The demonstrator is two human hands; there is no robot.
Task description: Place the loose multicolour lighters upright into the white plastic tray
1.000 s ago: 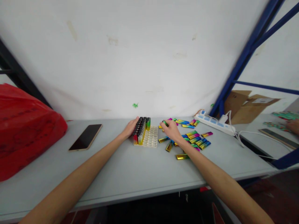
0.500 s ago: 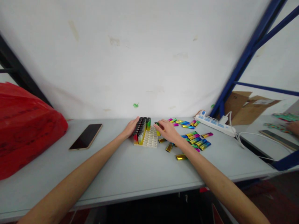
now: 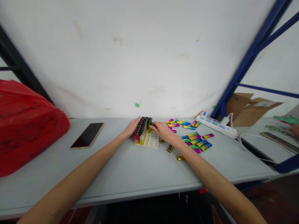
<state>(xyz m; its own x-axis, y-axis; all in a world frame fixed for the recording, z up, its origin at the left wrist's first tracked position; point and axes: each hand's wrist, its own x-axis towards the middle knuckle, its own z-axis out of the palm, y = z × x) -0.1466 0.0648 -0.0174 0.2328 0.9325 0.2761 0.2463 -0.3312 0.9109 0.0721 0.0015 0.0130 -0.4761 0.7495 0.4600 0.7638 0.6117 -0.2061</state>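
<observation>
A white tray (image 3: 151, 142) with rows of round holes lies on the table in front of me. Several shiny coloured cases with black caps (image 3: 141, 128) stand upright in its left part. My left hand (image 3: 133, 127) is curled along the tray's left side, steadying it; some fingers are hidden behind the cases. Over the tray's far right part, my right hand (image 3: 161, 129) pinches one shiny case with a black cap (image 3: 152, 124), beside the standing rows. Whether its lower end sits in a hole is hard to see. More loose shiny cases (image 3: 196, 140) lie right of the tray.
A phone (image 3: 87, 135) lies at the left, near a big red plastic bag (image 3: 30, 127). At the back right are a white power strip (image 3: 216, 126), cables and an open cardboard box (image 3: 252, 109) behind a blue post. Another person's hand (image 3: 294, 129) shows at the far right edge.
My right hand has moved left over the tray with its case, from the tray's right edge to beside the standing rows. My left hand stays at the tray's left side.
</observation>
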